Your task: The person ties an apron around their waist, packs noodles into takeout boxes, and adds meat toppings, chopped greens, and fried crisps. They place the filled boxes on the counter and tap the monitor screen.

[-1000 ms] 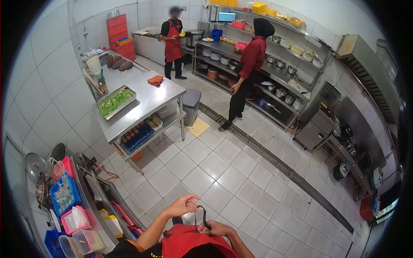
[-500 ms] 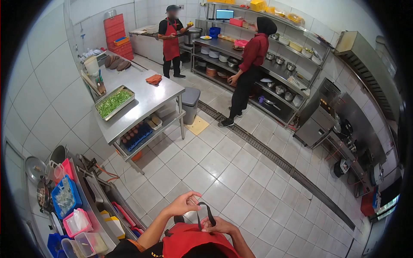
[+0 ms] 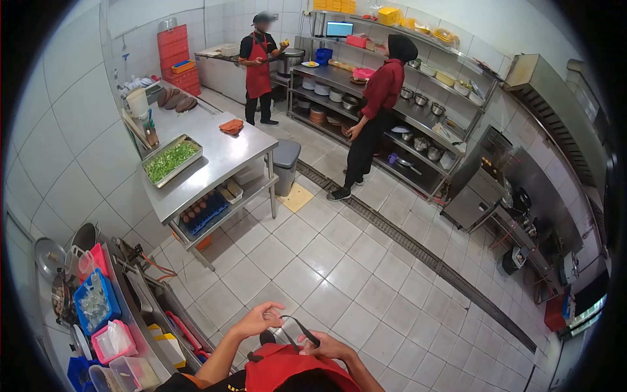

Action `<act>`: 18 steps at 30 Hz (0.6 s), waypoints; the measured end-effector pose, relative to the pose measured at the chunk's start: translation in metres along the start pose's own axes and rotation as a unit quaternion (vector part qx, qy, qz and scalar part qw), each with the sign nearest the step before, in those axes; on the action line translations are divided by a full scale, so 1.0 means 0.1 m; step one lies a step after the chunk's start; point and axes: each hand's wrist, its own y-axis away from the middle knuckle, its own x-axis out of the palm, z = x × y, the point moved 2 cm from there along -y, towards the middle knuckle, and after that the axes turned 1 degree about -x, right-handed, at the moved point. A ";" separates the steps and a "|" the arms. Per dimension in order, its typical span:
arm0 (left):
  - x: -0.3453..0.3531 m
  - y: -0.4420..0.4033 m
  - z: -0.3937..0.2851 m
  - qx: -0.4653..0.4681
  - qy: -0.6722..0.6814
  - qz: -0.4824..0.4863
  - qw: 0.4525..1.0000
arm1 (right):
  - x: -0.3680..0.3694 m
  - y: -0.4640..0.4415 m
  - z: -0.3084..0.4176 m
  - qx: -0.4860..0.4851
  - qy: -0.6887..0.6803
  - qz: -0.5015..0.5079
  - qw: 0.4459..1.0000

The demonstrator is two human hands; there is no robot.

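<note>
I wear a red apron (image 3: 290, 367), and a thin black apron strap (image 3: 299, 324) loops up in front of it. My right hand (image 3: 326, 346) is closed around the strap at waist height. On the other side, my left hand (image 3: 260, 319) has its thumb and fingertips at the strap's upper bend and seems to pinch it there. Below my hands, the strap's lower part runs down towards the apron.
A steel table (image 3: 228, 147) holds a tray of chopped greens (image 3: 172, 161) and an orange cloth (image 3: 231, 127). Bins of supplies (image 3: 98, 300) stand close on my left. Two people stand by the steel shelves (image 3: 326, 73). A floor drain (image 3: 418, 240) crosses the tiles.
My left hand has shifted left and down, and the strap's bend now reaches its fingertips. My right hand still grips the strap. The nearer person's arm hangs lower.
</note>
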 end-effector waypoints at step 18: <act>-0.08 0.13 0.08 -0.044 0.079 -0.076 0.993 | 0.02 0.00 0.21 -0.058 0.037 -0.056 0.996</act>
